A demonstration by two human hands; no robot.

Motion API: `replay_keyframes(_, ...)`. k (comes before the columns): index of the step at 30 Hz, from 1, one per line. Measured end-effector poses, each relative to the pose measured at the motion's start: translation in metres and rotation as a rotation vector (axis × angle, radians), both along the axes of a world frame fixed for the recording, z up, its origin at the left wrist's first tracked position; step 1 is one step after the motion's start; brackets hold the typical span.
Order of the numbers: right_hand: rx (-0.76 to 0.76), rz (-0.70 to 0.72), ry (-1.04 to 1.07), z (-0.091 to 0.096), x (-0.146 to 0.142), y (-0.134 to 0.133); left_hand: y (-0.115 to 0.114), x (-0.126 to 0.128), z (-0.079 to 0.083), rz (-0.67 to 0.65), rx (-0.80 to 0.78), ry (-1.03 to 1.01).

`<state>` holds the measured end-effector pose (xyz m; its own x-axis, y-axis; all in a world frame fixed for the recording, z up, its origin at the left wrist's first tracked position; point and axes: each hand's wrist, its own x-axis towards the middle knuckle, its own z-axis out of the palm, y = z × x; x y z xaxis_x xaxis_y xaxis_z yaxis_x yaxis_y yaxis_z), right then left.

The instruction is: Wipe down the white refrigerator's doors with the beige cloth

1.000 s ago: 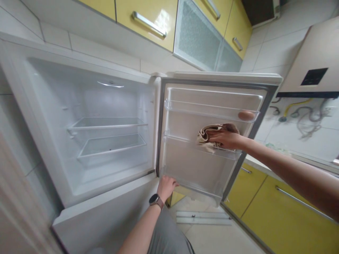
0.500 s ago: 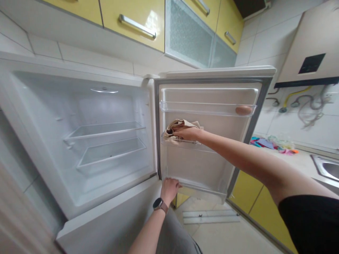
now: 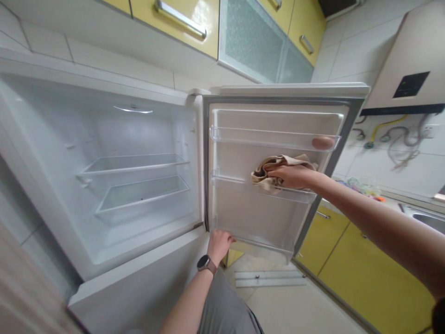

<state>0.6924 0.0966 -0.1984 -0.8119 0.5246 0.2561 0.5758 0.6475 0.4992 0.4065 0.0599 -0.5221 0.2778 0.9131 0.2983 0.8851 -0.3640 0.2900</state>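
Observation:
A white fridge stands open, its inside point(image 3: 104, 153) bare except for two clear shelves. My right hand point(image 3: 294, 176) is closed on a crumpled beige cloth point(image 3: 269, 168) and presses it against the inner side of the open fridge door point(image 3: 250, 218), just above the middle door shelf point(image 3: 236, 183). My left hand point(image 3: 218, 244), with a dark watch on the wrist, grips the door's bottom edge near the hinge side. A single egg point(image 3: 321, 142) lies at the right end of the upper door shelf.
Yellow wall cabinets point(image 3: 181, 18) with metal handles and frosted glass doors hang above. Yellow base cabinets point(image 3: 368, 273) run along the right, under a counter with colourful items point(image 3: 363, 188) and a sink point(image 3: 427, 220). A water heater point(image 3: 410, 79) hangs on the tiled wall.
My right hand has carried the cloth along the door, first left towards the hinge, now back to the right near the middle shelf's centre. My left hand stays on the door's bottom edge.

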Motion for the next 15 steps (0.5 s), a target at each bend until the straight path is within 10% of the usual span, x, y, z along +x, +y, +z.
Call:
replay_keyframes(7, 0.201, -0.218, 0.173, -0.001, 0.050, -0.077, 0.002, 0.000, -0.003, -0.004, 0.015, 0.001)
replay_keyframes(15, -0.071, -0.333, 0.950, -0.006, 0.126, -0.150, 0.001, -0.008, -0.008, 0.010, 0.050, -0.001)
